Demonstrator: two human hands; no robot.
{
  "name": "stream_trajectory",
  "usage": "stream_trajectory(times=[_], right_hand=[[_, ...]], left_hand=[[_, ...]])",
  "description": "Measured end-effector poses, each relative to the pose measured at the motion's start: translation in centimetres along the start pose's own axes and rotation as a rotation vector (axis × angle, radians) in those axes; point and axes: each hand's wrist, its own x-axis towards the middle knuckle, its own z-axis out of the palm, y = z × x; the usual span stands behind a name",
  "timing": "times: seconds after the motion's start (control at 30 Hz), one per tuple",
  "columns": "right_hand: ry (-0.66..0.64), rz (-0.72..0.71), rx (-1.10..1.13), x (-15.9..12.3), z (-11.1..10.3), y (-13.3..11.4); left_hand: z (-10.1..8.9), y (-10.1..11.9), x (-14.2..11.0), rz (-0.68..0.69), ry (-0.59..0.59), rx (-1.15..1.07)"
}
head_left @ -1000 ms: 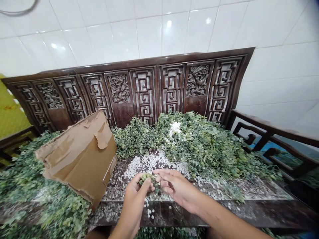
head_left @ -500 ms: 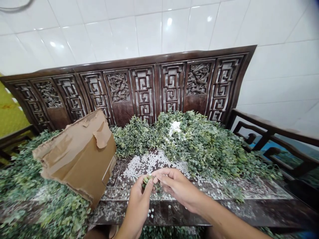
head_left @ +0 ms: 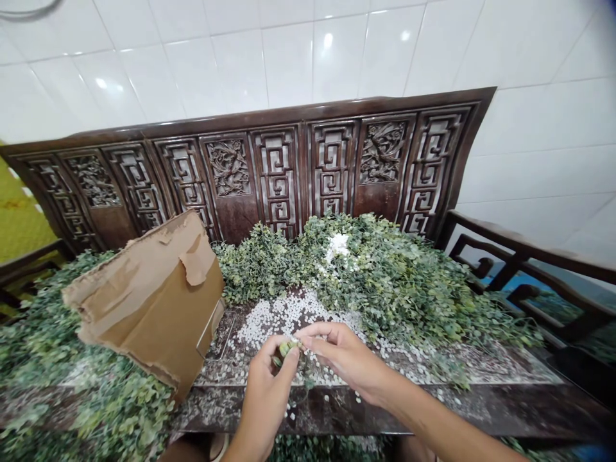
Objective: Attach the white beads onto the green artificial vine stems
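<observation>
My left hand (head_left: 270,378) is closed around a small green leafy sprig (head_left: 287,348), its yellowish-green leaves showing between thumb and fingers. Close against it, my right hand (head_left: 342,356) pinches at the sprig's right end with thumb and forefinger; whether a small piece sits in that pinch is hidden by the fingertips. Both hands hover over the front of a dark wooden bench seat (head_left: 356,417). Scattered beneath and behind them lie many small white round pieces (head_left: 274,321). Behind the hands, a large heap of green artificial foliage (head_left: 404,289) covers the seat.
A torn cardboard box piece (head_left: 158,308) stands at the left, with a bent wire (head_left: 210,328) beside it. More foliage (head_left: 120,398) lies at the left and below the seat edge. The carved backrest (head_left: 279,173) rises behind; an armrest (head_left: 529,263) bounds the right.
My left hand has turned slightly, so more of the sprig's leaves show. My right hand stays at its end, with its fingertips shifted a little.
</observation>
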Motion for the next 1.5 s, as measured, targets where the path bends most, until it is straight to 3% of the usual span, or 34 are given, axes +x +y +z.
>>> stream_trajectory(times=[0.23,0.7,0.87,1.5], right_hand=[[-0.001,0.037,0.143,-0.1,0.0,-0.4],[-0.198,0.088,0.326,-0.1,-0.2,0.0],[-0.214,0.127,0.414,0.0,-0.3,0.1],[-0.235,0.129,0.405,0.1,-0.5,0.3]], left_hand=[[0.1,0.1,0.0,-0.009,-0.037,0.028],[0.2,0.2,-0.3,-0.033,0.009,-0.005],[0.2,0.0,-0.3,-0.033,0.001,-0.046],[0.2,0.0,-0.4,-0.050,-0.006,-0.089]])
